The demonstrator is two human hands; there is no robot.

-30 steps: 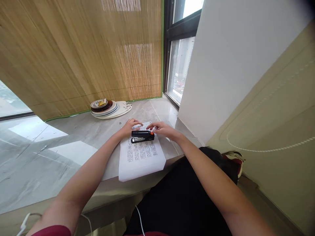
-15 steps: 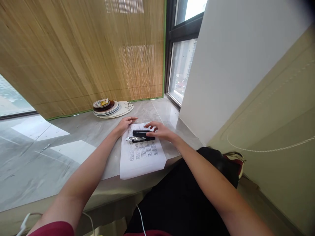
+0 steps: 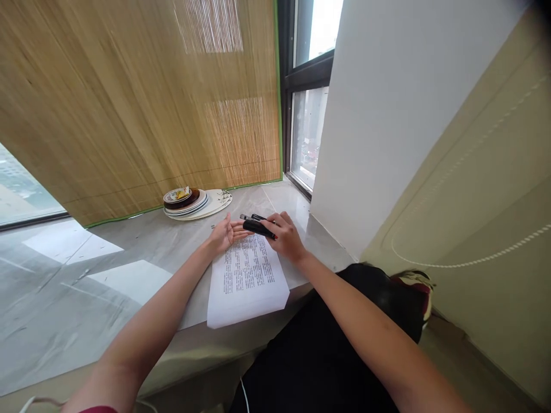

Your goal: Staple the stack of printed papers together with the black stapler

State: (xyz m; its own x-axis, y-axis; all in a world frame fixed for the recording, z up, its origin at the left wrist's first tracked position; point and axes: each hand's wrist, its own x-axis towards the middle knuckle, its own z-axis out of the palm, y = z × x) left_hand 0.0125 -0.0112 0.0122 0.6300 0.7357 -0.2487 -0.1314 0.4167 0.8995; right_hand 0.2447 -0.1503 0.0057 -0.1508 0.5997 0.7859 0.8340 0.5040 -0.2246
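A sheet of printed paper lies on the grey stone ledge, hanging slightly over its near edge. My right hand is closed around a black stapler and holds it just above the paper's far end. Beside it my left hand is open, palm turned up, close to the stapler's front tip and at the paper's far left corner.
A stack of plates with food scraps sits farther back on the ledge, against a bamboo blind. A window frame and a white wall stand to the right. My dark-clothed lap is below the ledge.
The stapler lay on the paper with both hands near it. Now my right hand has picked it up and carried it to the paper's far end, and my left hand has turned palm up.
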